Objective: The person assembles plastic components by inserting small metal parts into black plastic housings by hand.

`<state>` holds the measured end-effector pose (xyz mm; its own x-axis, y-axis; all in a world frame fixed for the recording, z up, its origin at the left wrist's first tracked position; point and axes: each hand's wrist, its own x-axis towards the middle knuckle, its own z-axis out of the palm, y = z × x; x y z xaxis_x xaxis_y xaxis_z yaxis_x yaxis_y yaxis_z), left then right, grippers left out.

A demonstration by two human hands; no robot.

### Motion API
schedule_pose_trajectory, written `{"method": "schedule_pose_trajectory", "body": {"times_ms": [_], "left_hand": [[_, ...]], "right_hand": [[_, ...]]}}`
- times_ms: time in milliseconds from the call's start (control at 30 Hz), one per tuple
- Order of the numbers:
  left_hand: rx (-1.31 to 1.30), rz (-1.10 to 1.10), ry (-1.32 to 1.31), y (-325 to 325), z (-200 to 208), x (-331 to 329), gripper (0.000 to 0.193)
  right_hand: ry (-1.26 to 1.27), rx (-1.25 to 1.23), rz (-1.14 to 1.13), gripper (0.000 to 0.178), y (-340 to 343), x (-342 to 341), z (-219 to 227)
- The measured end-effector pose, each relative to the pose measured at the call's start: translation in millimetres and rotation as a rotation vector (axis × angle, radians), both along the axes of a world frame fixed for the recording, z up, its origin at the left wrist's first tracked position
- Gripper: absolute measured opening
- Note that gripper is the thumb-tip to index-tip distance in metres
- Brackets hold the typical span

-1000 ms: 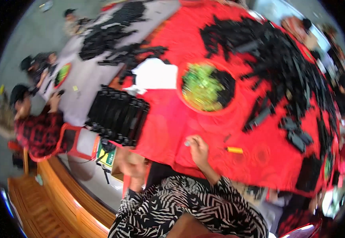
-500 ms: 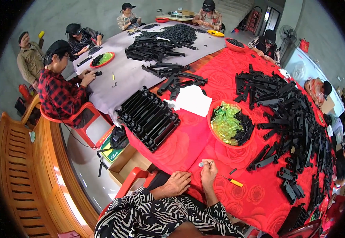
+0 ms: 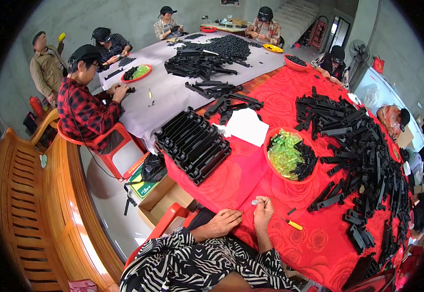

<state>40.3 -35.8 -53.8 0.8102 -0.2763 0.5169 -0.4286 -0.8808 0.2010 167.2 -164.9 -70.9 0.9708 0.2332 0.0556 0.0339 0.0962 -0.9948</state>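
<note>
At the near edge of the red rose-patterned tablecloth (image 3: 238,181), my left hand (image 3: 224,222) rests palm down, its fingers stretched out and nothing seen in it. Just right of it, my right hand (image 3: 263,213) is closed in a pinch on a small, shiny, silvery round piece (image 3: 254,202), too small to name. A screwdriver (image 3: 294,224) with a yellow handle lies to the right of that hand, near a short black piece (image 3: 291,211). Beyond the right hand stands a red bowl (image 3: 270,168) of yellow-green clear pieces and small black parts.
A stack of long black plastic parts (image 3: 192,146) stands at the left, beside a white sheet (image 3: 247,126). Loose black parts (image 3: 353,146) cover the right side. Several people sit around the tables; one in red plaid (image 3: 87,114) works at the left. A cardboard box (image 3: 165,202) is below the edge.
The whole view has shifted, so everything appears slightly farther right. My hands keep about the same places on the cloth, and the small silvery piece is still in my right hand.
</note>
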Motion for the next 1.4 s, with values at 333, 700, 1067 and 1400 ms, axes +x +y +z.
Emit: {"method": "schedule_pose_trajectory", "body": {"times_ms": [333, 700, 1067, 1400], "left_hand": [[0.007, -0.01, 0.032, 4, -3, -1, 0.043], [0.081, -0.018, 0.044, 0, -11, -5, 0.042], [0.141, -0.022, 0.06, 4, -7, -12, 0.049], [0.186, -0.037, 0.063, 6, -7, -22, 0.049]], "right_hand": [[0.044, -0.027, 0.009, 0.012, 3, -5, 17], [-0.121, -0.055, -0.007, 0.012, -1, 3, -3], [-0.171, -0.02, 0.009, 0.021, 4, 4, 2], [-0.056, 0.058, 0.013, 0.04, 5, -5, 19]]}}
